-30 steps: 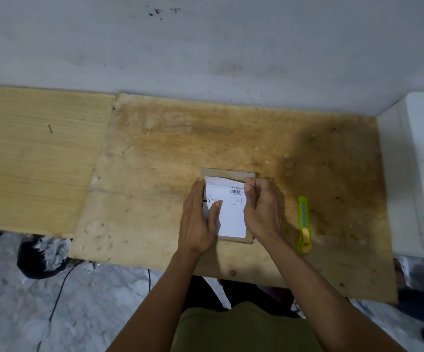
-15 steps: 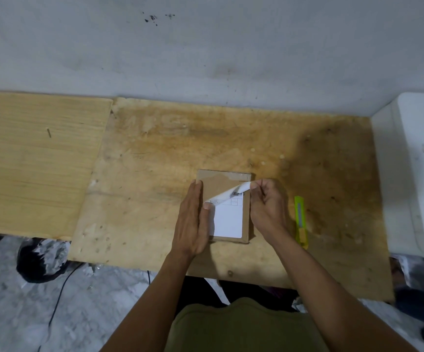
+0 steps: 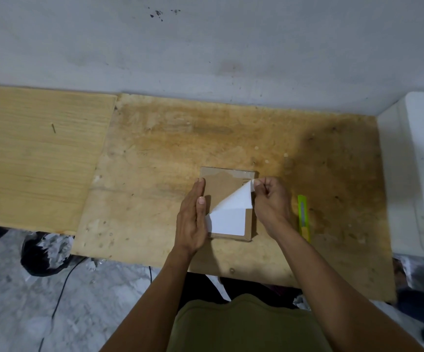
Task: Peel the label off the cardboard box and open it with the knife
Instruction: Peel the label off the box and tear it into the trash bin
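A small flat cardboard box (image 3: pixel 221 186) lies on the stained plywood table (image 3: pixel 231 138). Its white label (image 3: pixel 231 214) is half lifted, the upper part folded back toward the right with its blank underside showing, the lower part still stuck down. My right hand (image 3: pixel 272 201) pinches the label's raised corner at the box's right edge. My left hand (image 3: pixel 192 219) rests flat against the box's left side, fingers together, holding it still. A yellow-green utility knife (image 3: pixel 303 217) lies on the table just right of my right hand, lengthwise.
A white block-like object (image 3: pixel 419 174) stands at the table's right edge. A lighter wooden panel (image 3: pixel 36 153) adjoins on the left. A grey wall runs behind. Below the front edge are a black bag (image 3: pixel 43 252) and a cable (image 3: pixel 58 298) on the floor.
My right hand has pulled the label's top corner up and to the right, so more bare cardboard shows. My left hand has slid from the label to the box's left side.
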The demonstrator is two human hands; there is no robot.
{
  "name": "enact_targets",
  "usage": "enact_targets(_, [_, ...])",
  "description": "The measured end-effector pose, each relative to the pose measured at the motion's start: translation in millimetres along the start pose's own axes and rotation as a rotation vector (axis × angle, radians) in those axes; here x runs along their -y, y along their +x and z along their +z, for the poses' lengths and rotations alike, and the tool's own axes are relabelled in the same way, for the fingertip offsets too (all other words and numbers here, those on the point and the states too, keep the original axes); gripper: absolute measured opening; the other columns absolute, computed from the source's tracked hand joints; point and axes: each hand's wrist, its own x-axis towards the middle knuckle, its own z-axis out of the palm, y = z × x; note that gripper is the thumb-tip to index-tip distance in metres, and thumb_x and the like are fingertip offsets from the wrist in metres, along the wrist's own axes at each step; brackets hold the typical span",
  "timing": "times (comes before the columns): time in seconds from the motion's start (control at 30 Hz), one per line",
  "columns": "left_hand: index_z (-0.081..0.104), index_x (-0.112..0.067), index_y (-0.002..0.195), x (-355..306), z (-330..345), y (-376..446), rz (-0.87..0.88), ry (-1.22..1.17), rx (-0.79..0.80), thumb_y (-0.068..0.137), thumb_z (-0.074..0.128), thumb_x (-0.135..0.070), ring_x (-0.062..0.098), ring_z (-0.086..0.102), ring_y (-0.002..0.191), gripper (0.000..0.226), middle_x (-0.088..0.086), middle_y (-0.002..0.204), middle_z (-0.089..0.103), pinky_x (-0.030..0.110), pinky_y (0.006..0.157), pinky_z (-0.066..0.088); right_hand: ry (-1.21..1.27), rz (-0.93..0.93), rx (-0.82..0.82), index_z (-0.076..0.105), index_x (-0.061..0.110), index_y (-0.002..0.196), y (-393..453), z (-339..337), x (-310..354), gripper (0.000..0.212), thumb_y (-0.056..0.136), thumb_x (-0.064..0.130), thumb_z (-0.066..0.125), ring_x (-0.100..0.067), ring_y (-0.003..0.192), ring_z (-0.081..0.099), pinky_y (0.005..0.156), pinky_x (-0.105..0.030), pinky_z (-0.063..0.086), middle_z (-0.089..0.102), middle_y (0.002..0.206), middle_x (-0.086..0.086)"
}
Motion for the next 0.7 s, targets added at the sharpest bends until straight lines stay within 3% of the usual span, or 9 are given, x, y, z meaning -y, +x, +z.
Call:
enact_targets(0.17, [0.037, -0.022, 0.152, 2.5, -0.4, 0.5, 0.003, 0.02, -0.003, 0.106, 0.029, -0.032, -0.001, 0.03, 0.144, 0.047, -0.008, 0.156, 0.039, 0.027, 0.117, 0.032, 0.109, 0.093, 0.001, 0.062, 0.015, 0.091, 1.3, 2.2, -6.0, 0.013, 0.098, 0.021, 0.053, -0.015, 0.078, 0.059, 0.066, -0.031, 0.047, 0.069, 0.091, -0.006])
enact_targets(0.3, [0.037, -0.02, 0.151, 3.8, 0.4, 0.4, 0.002, 0.007, -0.007, 0.107, 0.03, -0.03, 0.0, 0.031, 0.144, 0.046, -0.007, 0.156, 0.039, 0.033, 0.117, 0.034, 0.179, 0.187, 0.041, 0.066, 0.009, 0.096, 4.8, -0.9, -9.3, 0.016, 0.098, 0.021, 0.055, -0.016, 0.077, 0.058, 0.063, -0.03, 0.047, 0.069, 0.087, -0.004])
enact_targets(0.4, [0.037, -0.018, 0.151, 6.1, 1.6, 0.7, 0.018, 0.011, -0.014, 0.106, 0.031, -0.031, 0.004, 0.033, 0.145, 0.047, -0.005, 0.156, 0.04, 0.04, 0.115, 0.037, 0.186, 0.187, 0.109, 0.067, 0.015, 0.091, 8.6, -8.1, -5.9, 0.012, 0.096, 0.022, 0.059, -0.026, 0.092, 0.068, 0.08, -0.044, 0.058, 0.072, 0.093, -0.004])
enact_targets(0.47, [0.038, -0.017, 0.151, 6.7, 2.7, 0.4, 0.033, 0.025, -0.025, 0.106, 0.032, -0.031, 0.006, 0.034, 0.144, 0.048, -0.003, 0.156, 0.041, 0.042, 0.113, 0.039, 0.171, 0.143, 0.145, 0.065, 0.021, 0.083, 8.4, -15.4, 2.8, 0.012, 0.094, 0.025, 0.061, -0.021, 0.097, 0.068, 0.086, -0.045, 0.059, 0.072, 0.095, -0.001])
enact_targets(0.6, [0.037, -0.018, 0.151, 5.5, 3.9, -0.8, 0.01, 0.041, -0.035, 0.106, 0.031, -0.033, 0.006, 0.033, 0.145, 0.048, -0.005, 0.156, 0.04, 0.042, 0.113, 0.038, 0.106, 0.014, 0.261, 0.063, 0.025, 0.089, 0.0, -22.7, 16.9, 0.022, 0.085, 0.046, 0.066, -0.013, 0.099, 0.066, 0.086, -0.037, 0.058, 0.07, 0.1, 0.003])
enact_targets(0.7, [0.038, -0.02, 0.151, 7.3, 4.1, -0.1, -0.003, 0.022, -0.029, 0.107, 0.031, -0.035, 0.006, 0.033, 0.145, 0.048, -0.006, 0.156, 0.04, 0.044, 0.113, 0.039, -0.019, -0.173, 0.237, 0.062, 0.017, 0.105, -10.6, -18.0, 18.3, 0.026, 0.084, 0.028, 0.073, 0.003, 0.095, 0.058, 0.081, -0.01, 0.046, 0.065, 0.102, 0.011])
